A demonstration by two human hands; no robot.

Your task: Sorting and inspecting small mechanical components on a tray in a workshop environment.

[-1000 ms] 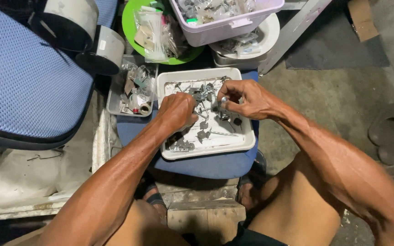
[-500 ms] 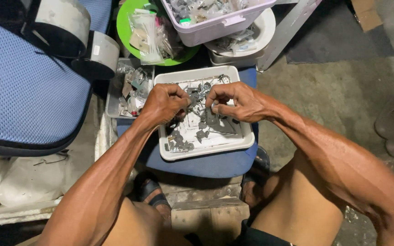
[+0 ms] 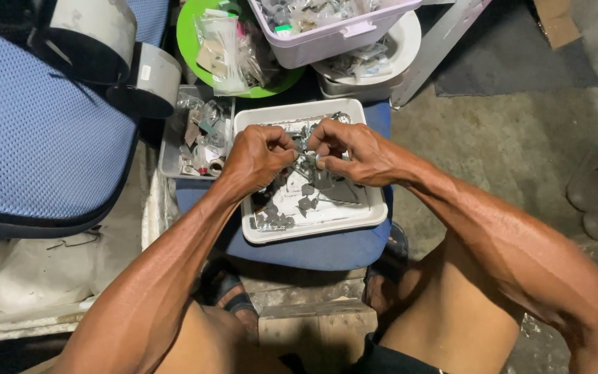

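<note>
- While both forearms reach forward over bare knees, a wooden block [image 3: 316,329] sits lowest in frame, between the legs.
- Blue cushion [image 3: 313,249] next, carrying white rectangular tray [image 3: 313,232].
- Tray holds small dark grey metal parts [image 3: 304,204], flat, irregular, scattered loose on the white bottom.
- Left hand [image 3: 257,156] above the tray, fingers curled tight, tips pinched; looks to grip a small metal piece, too tiny to be sure.
- Right hand [image 3: 351,151] just beside it, also pinched at the fingertips, nearly touching the left; same small piece seems between them.
- Left of the tray: shallow grey tray [image 3: 171,163] with mixed scrap bits.
- Far left: blue mesh chair [image 3: 36,131] with grey armrest.
- Farther back: green round plate [image 3: 188,34] with clear plastic bags [image 3: 223,41].
- Farthest: lilac plastic bin [image 3: 340,38] of bagged parts over a white bowl [image 3: 403,48].
</note>
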